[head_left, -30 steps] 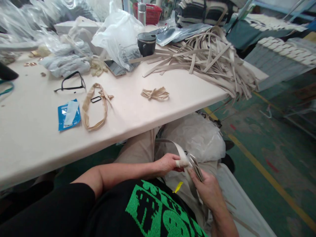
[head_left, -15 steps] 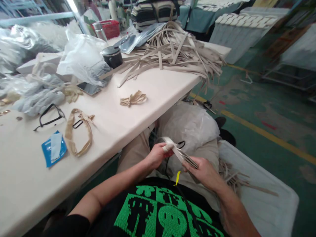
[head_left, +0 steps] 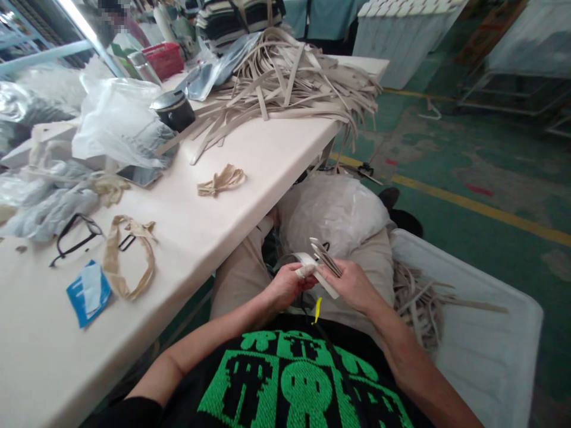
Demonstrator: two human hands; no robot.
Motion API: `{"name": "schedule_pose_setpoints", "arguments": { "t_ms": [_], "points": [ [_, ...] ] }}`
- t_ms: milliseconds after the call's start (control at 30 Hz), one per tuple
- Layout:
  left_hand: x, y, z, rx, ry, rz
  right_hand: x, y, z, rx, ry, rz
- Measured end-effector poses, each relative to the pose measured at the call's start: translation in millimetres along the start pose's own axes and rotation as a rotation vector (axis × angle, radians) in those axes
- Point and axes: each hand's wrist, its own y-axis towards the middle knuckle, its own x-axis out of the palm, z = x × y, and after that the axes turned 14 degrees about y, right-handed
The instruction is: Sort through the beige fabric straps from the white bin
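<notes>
Over my lap, my left hand (head_left: 285,285) pinches a beige fabric strap (head_left: 312,267); its thumb tip is wrapped in pale tape. My right hand (head_left: 352,285) grips a stack of folded beige strap ends (head_left: 325,255) fanned upward between its fingers. The two hands almost touch, joined by the strap. A small yellow tag (head_left: 317,309) hangs just below them. A clear plastic bag (head_left: 330,214) rests on my knees behind the hands.
A white table (head_left: 250,196) on my left bears a big pile of beige straps (head_left: 289,83), a knotted strap bundle (head_left: 220,179), a strap loop (head_left: 125,255), black glasses (head_left: 74,238), a blue packet (head_left: 87,291) and a black cup (head_left: 173,110). A white bin (head_left: 486,333) with straps stands at my right.
My view swung left to right and tilted, so the table slid leftward. My right hand rose and turned the strap stack upward, closer to my left hand.
</notes>
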Motion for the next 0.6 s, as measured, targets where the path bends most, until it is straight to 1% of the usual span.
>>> {"name": "schedule_pose_setpoints", "arguments": {
  "t_ms": [100,167,233,300,467,533,600],
  "points": [
    [-11.3,2.2,9.1,0.001,-0.067,0.055,-4.2,-3.3,2.3,0.008,0.141,-0.007],
    [-19.0,3.2,16.1,-0.003,-0.113,0.081,-8.8,-9.4,5.1,-0.032,0.197,-0.03],
    [-22.9,3.0,20.3,-0.021,-0.136,0.083,-11.4,-13.9,7.8,-0.095,0.179,-0.053],
    [-22.2,1.8,20.5,-0.048,-0.133,0.066,-10.4,-13.9,9.7,-0.18,0.121,-0.041],
    [-11.8,-0.6,12.4,-0.08,-0.067,-0.006,-1.6,2.9,12.1,-0.491,0.037,-0.017],
    [-9.1,-1.6,11.1,-0.083,-0.057,-0.018,1.0,8.4,12.0,-0.541,-0.02,0.005],
    [-7.6,-4.0,11.8,-0.076,-0.061,-0.006,3.8,9.5,10.5,-0.553,-0.083,0.04]
  ]
}}
